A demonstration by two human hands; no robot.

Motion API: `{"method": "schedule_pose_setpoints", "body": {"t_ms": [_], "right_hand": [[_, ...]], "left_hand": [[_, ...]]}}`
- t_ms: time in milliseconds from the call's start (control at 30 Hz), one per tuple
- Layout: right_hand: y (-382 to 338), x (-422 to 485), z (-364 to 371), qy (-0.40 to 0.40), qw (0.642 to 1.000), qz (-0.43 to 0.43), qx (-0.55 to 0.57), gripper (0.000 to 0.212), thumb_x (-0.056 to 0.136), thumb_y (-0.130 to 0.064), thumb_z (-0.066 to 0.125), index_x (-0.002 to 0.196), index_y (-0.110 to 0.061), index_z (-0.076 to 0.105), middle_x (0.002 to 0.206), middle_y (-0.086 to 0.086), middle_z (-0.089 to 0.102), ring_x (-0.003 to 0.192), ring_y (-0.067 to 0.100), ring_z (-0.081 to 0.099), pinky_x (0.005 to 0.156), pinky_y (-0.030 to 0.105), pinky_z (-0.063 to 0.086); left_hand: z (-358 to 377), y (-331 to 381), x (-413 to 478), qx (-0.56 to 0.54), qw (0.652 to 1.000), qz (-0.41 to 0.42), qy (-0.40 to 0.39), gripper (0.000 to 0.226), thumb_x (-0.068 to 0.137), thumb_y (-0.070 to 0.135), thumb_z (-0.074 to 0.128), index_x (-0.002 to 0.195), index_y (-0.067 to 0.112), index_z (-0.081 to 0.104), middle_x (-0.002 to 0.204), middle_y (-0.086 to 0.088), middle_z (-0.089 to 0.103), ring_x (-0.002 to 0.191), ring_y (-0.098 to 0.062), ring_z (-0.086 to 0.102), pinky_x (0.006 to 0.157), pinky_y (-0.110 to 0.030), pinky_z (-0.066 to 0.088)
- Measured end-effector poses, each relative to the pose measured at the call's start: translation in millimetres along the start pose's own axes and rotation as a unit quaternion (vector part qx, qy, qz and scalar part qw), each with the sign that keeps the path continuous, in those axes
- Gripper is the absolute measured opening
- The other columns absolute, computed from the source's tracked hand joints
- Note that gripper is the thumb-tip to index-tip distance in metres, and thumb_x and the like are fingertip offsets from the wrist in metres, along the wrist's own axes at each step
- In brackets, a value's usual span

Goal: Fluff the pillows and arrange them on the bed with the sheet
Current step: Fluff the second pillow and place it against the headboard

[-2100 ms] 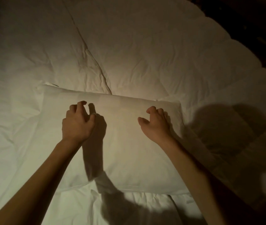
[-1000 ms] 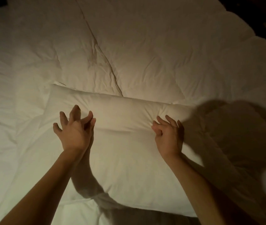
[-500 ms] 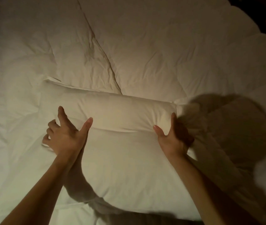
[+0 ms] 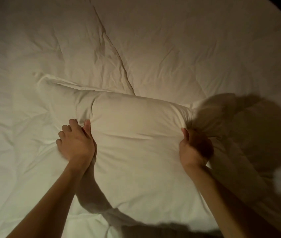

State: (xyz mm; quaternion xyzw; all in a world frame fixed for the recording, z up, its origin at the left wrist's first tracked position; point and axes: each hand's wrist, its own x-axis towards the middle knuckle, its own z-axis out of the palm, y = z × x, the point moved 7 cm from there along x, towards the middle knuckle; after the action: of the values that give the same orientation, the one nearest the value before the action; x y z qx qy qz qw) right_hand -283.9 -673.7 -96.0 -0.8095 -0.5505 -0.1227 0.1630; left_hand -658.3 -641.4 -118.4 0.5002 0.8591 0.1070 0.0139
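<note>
Both hands clamp the pillow's two short sides: the left hand [image 4: 75, 143] presses in with fingers curled into the cloth, the right hand [image 4: 193, 148] pinches the shaded far edge. The pillow [image 4: 136, 134] lies across the quilt [image 4: 153, 48], bunched between them. To fluff well, squeeze inward evenly from both sides, then let go, keeping it square on the bed.

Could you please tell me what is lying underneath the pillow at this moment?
The pillow rests on a white quilted duvet, visible all around it. Both hands, left hand and right hand, squeeze its sides. Whatever lies directly beneath is covered.
</note>
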Motion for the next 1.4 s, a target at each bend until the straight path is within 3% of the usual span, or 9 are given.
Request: {"method": "schedule_pose_setpoints", "body": {"t_ms": [167,333,567,700,933,1133,1400], "right_hand": [[5,4,-1,-0.020,0.997,0.010,0.070,0.022,0.092,-0.019,0.071,0.075,-0.005,0.069,0.072,0.016,0.064,0.061,0.037,0.061,0.056,0.040,0.046],[10,7,-2,-0.044,0.995,0.026,0.091,0.031,0.097,-0.028,0.054,0.076,-0.009,0.067,0.074,0.012,0.062,0.066,0.036,0.060,0.059,0.038,0.043],[13,12,-19,-0.042,0.996,-0.017,0.083,0.028,0.099,-0.026,0.059,0.075,-0.012,0.060,0.070,0.007,0.056,0.062,0.032,0.055,0.058,0.033,0.033],[16,17,-33,-0.050,0.997,-0.007,0.059,0.031,0.099,-0.029,0.056,0.077,-0.010,0.067,0.074,0.009,0.063,0.065,0.033,0.061,0.061,0.030,0.029],[18,23,-72,-0.031,0.994,-0.064,0.089,0.031,0.096,-0.021,0.057,0.066,-0.011,0.062,0.067,0.008,0.061,0.058,0.032,0.057,0.055,0.026,0.024],[10,29,-112,0.026,0.988,-0.101,0.115,0.032,0.095,-0.017,0.060,0.064,-0.010,0.060,0.062,0.008,0.055,0.053,0.029,0.050,0.056,0.025,0.021],[-32,66,-166,0.020,0.975,-0.149,0.163,0.032,0.093,-0.030,0.041,0.075,-0.015,0.064,0.075,0.002,0.060,0.072,0.026,0.059,0.057,0.029,0.035]], "left_hand": [[-8,0,2,0.013,1.000,0.014,-0.019,0.049,0.108,0.045,0.034,0.121,0.001,0.052,0.112,-0.028,0.061,0.103,-0.048,0.056,0.086,-0.054,0.039],[-14,-3,0,0.016,0.999,0.028,-0.034,0.045,0.109,0.041,0.032,0.121,0.002,0.053,0.108,-0.028,0.062,0.100,-0.048,0.058,0.085,-0.053,0.040],[-33,-6,-12,-0.020,0.999,0.046,-0.005,0.037,0.110,0.032,0.036,0.106,0.000,0.054,0.089,-0.028,0.061,0.079,-0.048,0.059,0.072,-0.049,0.038],[-51,-6,-21,-0.028,0.998,0.047,0.007,0.033,0.109,0.027,0.040,0.099,-0.001,0.054,0.084,-0.027,0.061,0.076,-0.047,0.058,0.071,-0.050,0.039],[-91,-13,-29,-0.118,0.991,0.053,0.029,0.035,0.109,0.038,0.036,0.088,0.011,0.044,0.072,-0.012,0.057,0.061,-0.035,0.054,0.060,-0.047,0.048],[-126,-27,-37,-0.159,0.983,0.052,0.072,0.035,0.110,0.040,0.034,0.081,0.020,0.033,0.061,0.000,0.047,0.050,-0.020,0.044,0.050,-0.035,0.035],[-191,-56,-51,-0.202,0.970,0.004,0.137,0.037,0.110,0.041,0.033,0.080,0.020,0.030,0.059,0.000,0.043,0.050,-0.016,0.041,0.049,-0.034,0.025]]}}
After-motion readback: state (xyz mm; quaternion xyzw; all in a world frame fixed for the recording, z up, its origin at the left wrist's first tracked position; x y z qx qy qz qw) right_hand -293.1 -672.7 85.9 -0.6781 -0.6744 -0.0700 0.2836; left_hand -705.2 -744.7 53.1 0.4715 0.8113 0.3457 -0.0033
